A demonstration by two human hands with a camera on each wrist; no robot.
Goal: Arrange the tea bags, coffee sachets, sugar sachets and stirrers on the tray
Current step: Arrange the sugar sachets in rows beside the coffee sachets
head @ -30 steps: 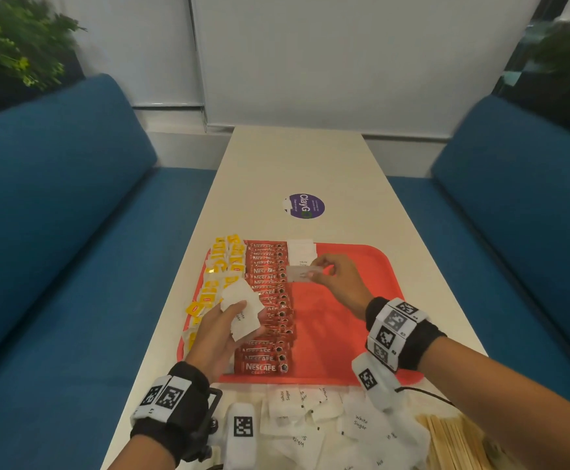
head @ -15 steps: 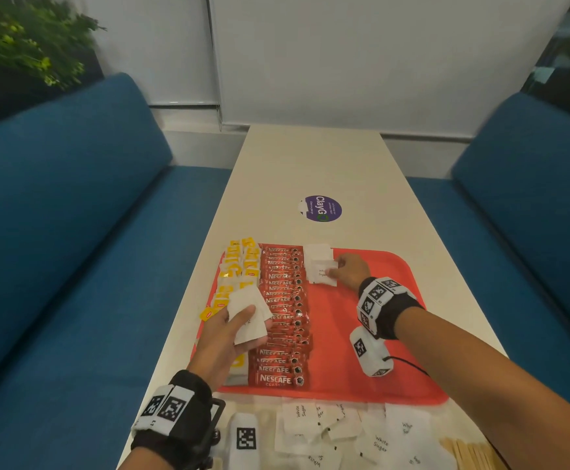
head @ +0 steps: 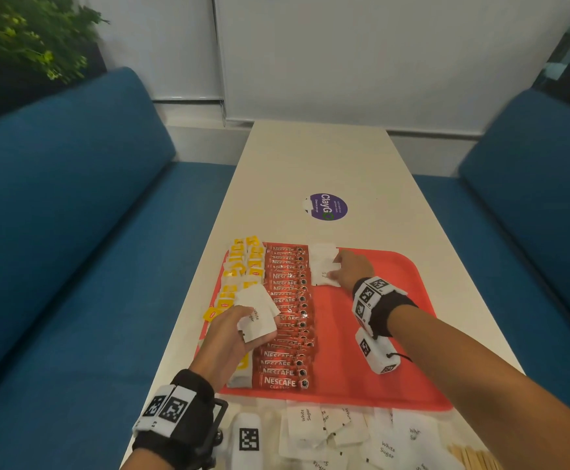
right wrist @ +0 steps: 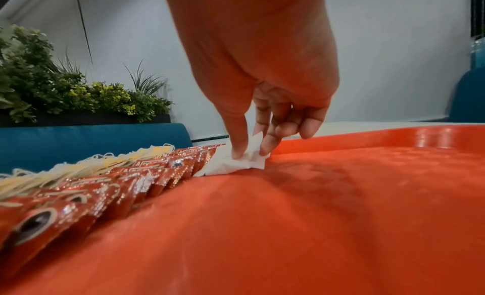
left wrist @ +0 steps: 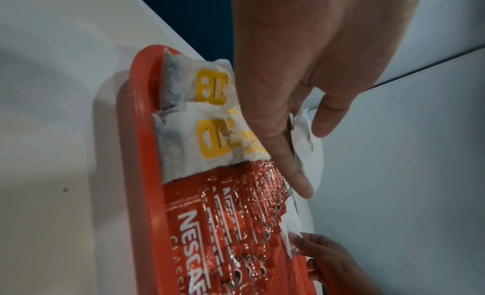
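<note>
A red tray [head: 375, 381] holds a left column of yellow-tagged tea bags [head: 243, 266] and a middle column of red Nescafe coffee sachets [head: 285, 320]. Two or three white sugar sachets [head: 322, 264] lie at the tray's far end, right of the coffee. My right hand [head: 339, 271] pinches the nearest of them [right wrist: 249, 158] between thumb and fingers, down on the tray [right wrist: 341, 195]. Above the tea bags [left wrist: 199, 117] and coffee sachets [left wrist: 230, 216], my left hand [head: 232, 330] grips a fanned stack of sugar sachets [head: 258, 313]. That stack [left wrist: 301, 131] shows between thumb and fingers in the left wrist view.
Several loose sugar sachets [head: 344, 432] lie on the white table [head: 310, 157] in front of the tray. Wooden stirrers [head: 473, 456] show at the bottom right corner. A purple sticker [head: 327, 206] lies beyond the tray. Blue benches [head: 56, 232] flank the table.
My right hand has carried its sugar sachet down onto the tray, just below the sachets lying there. The left hand keeps its stack in about the same place.
</note>
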